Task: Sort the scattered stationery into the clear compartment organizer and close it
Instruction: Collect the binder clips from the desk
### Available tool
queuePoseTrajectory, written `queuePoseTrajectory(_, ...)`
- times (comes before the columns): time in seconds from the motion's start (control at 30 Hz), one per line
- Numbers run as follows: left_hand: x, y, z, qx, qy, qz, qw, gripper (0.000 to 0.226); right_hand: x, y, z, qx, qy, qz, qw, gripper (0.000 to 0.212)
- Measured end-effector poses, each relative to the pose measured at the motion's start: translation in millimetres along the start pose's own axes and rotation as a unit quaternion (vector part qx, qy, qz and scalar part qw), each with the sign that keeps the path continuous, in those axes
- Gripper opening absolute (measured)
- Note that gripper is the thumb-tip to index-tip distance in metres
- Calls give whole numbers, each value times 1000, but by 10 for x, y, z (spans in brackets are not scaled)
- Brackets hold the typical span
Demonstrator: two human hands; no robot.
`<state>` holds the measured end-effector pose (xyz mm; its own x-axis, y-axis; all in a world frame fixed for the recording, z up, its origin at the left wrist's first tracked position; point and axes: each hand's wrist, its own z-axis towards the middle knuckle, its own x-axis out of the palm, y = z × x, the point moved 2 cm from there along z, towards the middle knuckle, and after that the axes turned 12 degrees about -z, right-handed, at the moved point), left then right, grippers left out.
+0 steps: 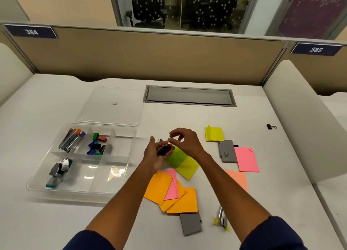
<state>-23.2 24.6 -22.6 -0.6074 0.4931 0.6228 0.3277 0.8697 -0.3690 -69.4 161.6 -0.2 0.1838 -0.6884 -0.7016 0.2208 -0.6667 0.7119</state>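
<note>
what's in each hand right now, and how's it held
The left hand cups a small heap of black binder clips loose in its upturned palm. The right hand hovers over them, fingertips pinched; whether it holds one cannot be told.

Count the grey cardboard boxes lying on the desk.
2. One grey box lies right of the hands, beside the pink sticky pad. Another grey box lies nearest the camera, tucked under the orange notes. Notes may hide more.

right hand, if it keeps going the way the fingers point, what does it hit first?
The right hand points left at the cupped left hand holding a heap of small black binder clips. It would likely meet those clips or the left fingertips first, though depth is unclear.
</note>
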Motion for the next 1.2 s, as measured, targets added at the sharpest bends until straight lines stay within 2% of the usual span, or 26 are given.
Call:
queuePoseTrajectory(0.07, -18, -77, -23, 9, -6, -9, 1000, 57, 56, -45, 77, 35, -14, -24, 999, 20)
queuePoseTrajectory(0.13, -45, -167, -52, 12, -2, -22, 1000, 57, 149, -74, 149, 44, 10, -70, 997, 26)
queuePoseTrajectory(0.37, -227, -574, -131, 57, -8, -70, 996, 58, 557, 87, 290, -30, 128, -192, 973, 37)
queuePoseTrajectory(0.53, -335, -726, -175, 76, -22, -83, 993, 57, 724, 109, 314, -48, 144, -277, 949, 31)
queuePoseTrajectory(0.6, -367, -723, -171, 81, -32, -88, 992, 56, 696, 116, 329, -33, 119, -241, 963, 25)
queuePoseTrajectory(0.7, -371, -689, -138, 93, -42, -96, 990, 53, 563, 226, 344, -8, 26, -112, 993, 17)
queuePoseTrajectory(0.87, -256, -596, -79, 100, -47, -82, 990, 49, 394, 567, 342, -28, -42, 23, 998, 11)
queuePoseTrajectory(1.07, -131, -498, -87, 72, -12, -83, 994, 51, 387, 813, 255, -103, 3, 9, 995, 14)
queuePoseTrajectory(1.2, -112, -556, -114, 75, -4, -109, 991, 44, 280, 669, 250, -53, -78, 25, 995, 14)
